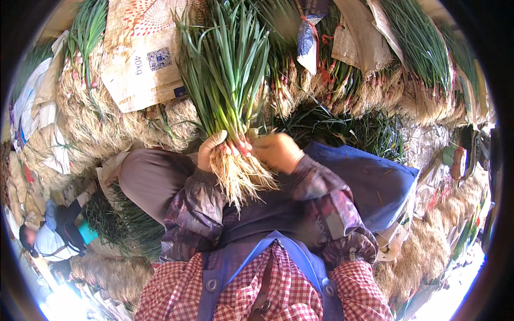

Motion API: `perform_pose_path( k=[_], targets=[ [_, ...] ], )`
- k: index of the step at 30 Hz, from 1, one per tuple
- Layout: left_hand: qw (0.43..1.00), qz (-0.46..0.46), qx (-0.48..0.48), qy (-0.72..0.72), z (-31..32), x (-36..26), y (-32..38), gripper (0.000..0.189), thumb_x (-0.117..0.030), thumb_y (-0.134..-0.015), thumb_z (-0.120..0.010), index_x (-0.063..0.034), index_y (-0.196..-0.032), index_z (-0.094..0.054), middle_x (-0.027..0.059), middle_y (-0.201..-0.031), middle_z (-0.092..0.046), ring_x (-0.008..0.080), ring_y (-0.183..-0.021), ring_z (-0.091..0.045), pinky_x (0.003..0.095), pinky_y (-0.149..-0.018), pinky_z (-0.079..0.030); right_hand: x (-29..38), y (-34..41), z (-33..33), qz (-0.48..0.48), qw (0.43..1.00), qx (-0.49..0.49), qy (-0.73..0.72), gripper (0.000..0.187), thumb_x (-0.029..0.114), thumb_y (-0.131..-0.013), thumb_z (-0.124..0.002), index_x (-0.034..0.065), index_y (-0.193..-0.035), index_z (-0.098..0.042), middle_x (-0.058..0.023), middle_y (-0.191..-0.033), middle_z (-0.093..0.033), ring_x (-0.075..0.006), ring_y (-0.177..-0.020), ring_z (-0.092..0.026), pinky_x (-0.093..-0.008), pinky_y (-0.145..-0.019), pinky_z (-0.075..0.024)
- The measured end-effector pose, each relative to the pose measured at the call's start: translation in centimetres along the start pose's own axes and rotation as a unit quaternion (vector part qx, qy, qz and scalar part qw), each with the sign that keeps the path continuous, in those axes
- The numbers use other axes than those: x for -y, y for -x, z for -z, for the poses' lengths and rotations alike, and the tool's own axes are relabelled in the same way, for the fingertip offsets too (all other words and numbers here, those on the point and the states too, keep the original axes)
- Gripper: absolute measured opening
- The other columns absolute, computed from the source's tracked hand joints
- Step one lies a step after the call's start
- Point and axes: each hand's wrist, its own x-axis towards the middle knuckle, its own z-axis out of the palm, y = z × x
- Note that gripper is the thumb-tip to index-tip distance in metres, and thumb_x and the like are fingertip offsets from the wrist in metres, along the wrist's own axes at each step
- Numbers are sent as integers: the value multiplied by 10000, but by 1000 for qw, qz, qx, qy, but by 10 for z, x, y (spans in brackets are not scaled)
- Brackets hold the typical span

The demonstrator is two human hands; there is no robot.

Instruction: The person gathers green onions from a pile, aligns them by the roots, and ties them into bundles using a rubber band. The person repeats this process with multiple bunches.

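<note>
A bunch of green garlic or scallion plants [229, 80] stands before my chest, its long leaves pointing away from me. The stem bases are reddish, and pale stringy roots [241, 172] hang towards my lap. My left hand [211, 150] grips the bunch just above the roots, thumb across the stems. At the right side of the same stems is my right hand [279, 152], fingers curled and blurred by motion. Whether it pinches a stem is hidden. Both forearms wear dark patterned sleeve covers [325, 192].
Rooted bunches [417, 92] line the far side, partly under woven sacks [140, 52]. Loose green leaves [341, 128] lie beyond my blue-covered knee [361, 180]. More roots [433, 236] are heaped at right. A person [56, 236] sits at far left beside dark green leaves [120, 216].
</note>
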Motion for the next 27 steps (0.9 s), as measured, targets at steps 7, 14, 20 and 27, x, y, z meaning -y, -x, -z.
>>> perform_pose_path(
  k=[7,14,20,27],
  targets=[
    [999,20,-3,42,0,4,0,481,-346,-906,-503,86,-1114,-523,232,-976,-601,296,-877,-576,436,-891,-427,-15,-57,-5,-64,837,-9,-543,335,308,-891,-646,-12,-991,-641,-33,-648,-625,-96,-433,-496,-227,-424,-394],
    [965,-58,153,205,-12,4,-5,430,-333,-916,-491,52,-1103,-542,173,-952,-592,262,-894,-536,383,-823,-430,-111,-72,-8,-215,962,-41,163,475,501,-843,-592,54,-960,-697,-148,-876,-695,-251,-801,-668,-374,-731,-525],
    [989,-60,76,111,-10,6,0,529,-355,-905,-495,69,-1222,-495,239,-1136,-571,284,-881,-574,400,-843,-433,-87,-79,65,-240,911,-310,127,319,457,-831,-641,190,-992,-712,-105,-925,-699,-222,-769,-680,-346,-724,-539],
    [983,-48,70,166,-9,-2,-2,525,-373,-909,-487,56,-1211,-497,193,-1103,-574,285,-920,-566,417,-838,-440,-73,-116,51,-109,902,-330,-257,250,189,-800,-699,6,-971,-702,-68,-728,-691,-111,-584,-595,-254,-557,-471]
  ],
)
